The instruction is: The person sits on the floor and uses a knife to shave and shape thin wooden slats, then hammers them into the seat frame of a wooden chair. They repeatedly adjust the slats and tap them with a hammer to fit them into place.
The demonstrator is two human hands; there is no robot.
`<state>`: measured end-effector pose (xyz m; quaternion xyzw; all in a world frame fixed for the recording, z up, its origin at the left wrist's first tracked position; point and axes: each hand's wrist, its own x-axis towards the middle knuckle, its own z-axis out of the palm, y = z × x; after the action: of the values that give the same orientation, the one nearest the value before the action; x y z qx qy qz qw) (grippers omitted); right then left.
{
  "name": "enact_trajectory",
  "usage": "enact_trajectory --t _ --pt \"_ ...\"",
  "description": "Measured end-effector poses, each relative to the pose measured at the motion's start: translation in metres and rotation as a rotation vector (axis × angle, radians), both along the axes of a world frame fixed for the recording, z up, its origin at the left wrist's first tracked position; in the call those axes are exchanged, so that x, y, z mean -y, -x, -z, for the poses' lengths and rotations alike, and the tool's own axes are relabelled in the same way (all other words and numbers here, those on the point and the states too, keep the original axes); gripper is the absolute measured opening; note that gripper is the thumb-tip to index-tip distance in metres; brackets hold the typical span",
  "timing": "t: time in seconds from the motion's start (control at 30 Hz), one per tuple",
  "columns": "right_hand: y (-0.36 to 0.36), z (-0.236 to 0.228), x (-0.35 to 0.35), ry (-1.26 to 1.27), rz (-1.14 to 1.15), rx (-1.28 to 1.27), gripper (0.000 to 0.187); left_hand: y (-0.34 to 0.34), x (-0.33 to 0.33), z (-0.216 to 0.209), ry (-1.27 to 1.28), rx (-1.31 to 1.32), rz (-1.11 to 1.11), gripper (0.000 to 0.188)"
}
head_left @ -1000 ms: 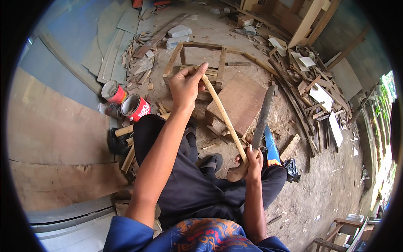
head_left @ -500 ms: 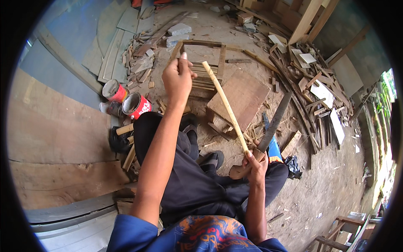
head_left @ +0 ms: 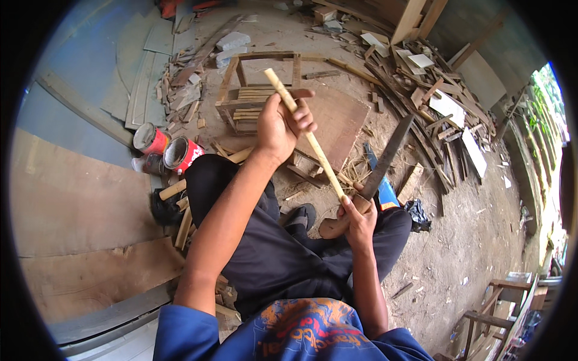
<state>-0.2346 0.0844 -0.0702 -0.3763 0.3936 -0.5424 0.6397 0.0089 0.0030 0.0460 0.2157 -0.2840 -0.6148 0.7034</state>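
My right hand holds two things at once. One is a machete with a broad dark blade and a curved wooden handle, its blade pointing up and away. The other is the lower end of a long pale wooden stick, pinched by thumb and fingers beside the handle. The stick slants up to the left. Near its upper end my left hand has its fingers curled loosely about it, the index finger sticking out. A brown wooden board lies on the ground beyond the hands.
A slatted wooden frame stands ahead. Red paint cans are beside my left knee. Scrap wood is heaped at far right. A blue object and black plastic lie by my right knee. A wooden wall panel stands left.
My left hand has come right and down onto the stick's upper part; before, it was apart from the stick. The right hand keeps its hold on the machete and stick.
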Motion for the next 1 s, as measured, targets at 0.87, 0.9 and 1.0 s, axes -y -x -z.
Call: enact_trajectory --t 0.87,0.9,1.0 --pt "0.007 -0.094 0.033 0.327 0.116 -0.305 0.042 -0.012 0.042 -0.031 -0.116 -0.563 -0.325 0.072" --pt "0.002 -0.097 0.031 0.373 0.096 -0.215 0.043 -0.017 0.041 -0.028 -0.127 -0.581 -0.320 0.072" --pt "-0.007 -0.109 0.026 0.211 0.094 -0.286 0.045 -0.034 0.042 -0.018 -0.158 -0.661 -0.310 0.071"
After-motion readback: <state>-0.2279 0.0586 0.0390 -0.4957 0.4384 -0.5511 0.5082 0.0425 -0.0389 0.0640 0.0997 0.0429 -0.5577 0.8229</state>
